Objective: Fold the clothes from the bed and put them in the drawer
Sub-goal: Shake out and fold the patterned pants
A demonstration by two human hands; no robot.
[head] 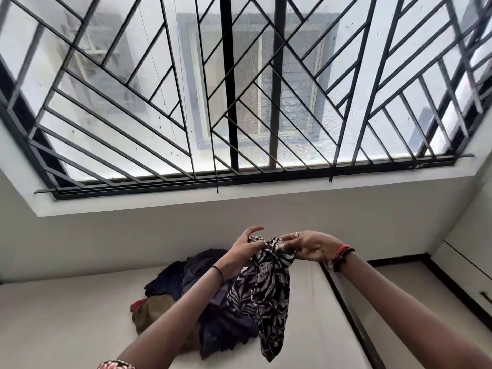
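A black-and-white leaf-print garment hangs bunched in the air above the bed. My left hand grips its gathered top edge from the left, thumb and forefinger raised. My right hand pinches the same top edge from the right, with a ring on one finger and beaded bracelets at the wrist. Behind the hanging garment a pile of clothes lies on the bed: dark navy and purple pieces, an olive-brown one and a bit of red.
A large window with a black diagonal grille fills the wall above the bed. A dark bed-frame edge runs along the right side. White cabinet fronts with a dark handle stand at the far right.
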